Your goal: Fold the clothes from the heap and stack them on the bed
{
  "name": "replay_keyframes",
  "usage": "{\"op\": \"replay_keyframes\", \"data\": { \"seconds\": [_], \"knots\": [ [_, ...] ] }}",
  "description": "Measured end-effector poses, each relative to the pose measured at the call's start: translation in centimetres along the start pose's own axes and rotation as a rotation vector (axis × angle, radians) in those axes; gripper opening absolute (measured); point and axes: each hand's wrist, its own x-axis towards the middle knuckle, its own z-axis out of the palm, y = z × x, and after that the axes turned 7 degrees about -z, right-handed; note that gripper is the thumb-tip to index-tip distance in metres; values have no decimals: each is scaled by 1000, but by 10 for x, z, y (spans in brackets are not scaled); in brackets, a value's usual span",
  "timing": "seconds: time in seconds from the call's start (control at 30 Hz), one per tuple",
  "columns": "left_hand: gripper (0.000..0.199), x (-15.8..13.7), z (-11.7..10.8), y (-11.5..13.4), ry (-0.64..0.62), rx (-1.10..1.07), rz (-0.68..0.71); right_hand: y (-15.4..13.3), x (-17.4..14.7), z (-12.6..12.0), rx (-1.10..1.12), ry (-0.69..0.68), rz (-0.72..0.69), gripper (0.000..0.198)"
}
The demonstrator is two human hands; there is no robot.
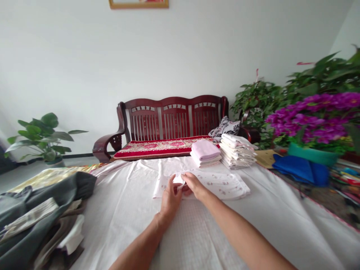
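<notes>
Both hands' fingers (182,181) pinch the printed white cloth (222,185).

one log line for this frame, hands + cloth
left hand: on printed cloth | right hand: pinching its fold | pink stack, white stack: behind

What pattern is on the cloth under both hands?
White cloth with small pinkish floral prints, head view.

White-sheeted table (281,225) with folded cloth stacks (237,150)
</notes>
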Motion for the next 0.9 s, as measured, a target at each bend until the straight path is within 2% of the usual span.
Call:
{"op": "replay_keyframes", "data": {
  "seconds": [0.1,0.17,0.3,0.43,0.63,0.9],
  "knots": [
    [64,-1,1,-2,-76,-93,-20,7,8,3,-33,71,-18,28],
    [59,-1,-3,0,-74,-118,-14,11,10,1,-46,119,-57,30],
    [44,1,-19,8,103,74,79,12,6,-20,-64,169,-142,38],
    [43,5,-32,7,199,256,143,9,-5,-63,-82,193,-195,41],
    [39,7,-29,-1,123,386,147,9,-20,-124,-125,273,-208,46],
    [40,7,-28,2,-2,541,141,19,-27,-160,-207,371,-194,48]
  ]
}}
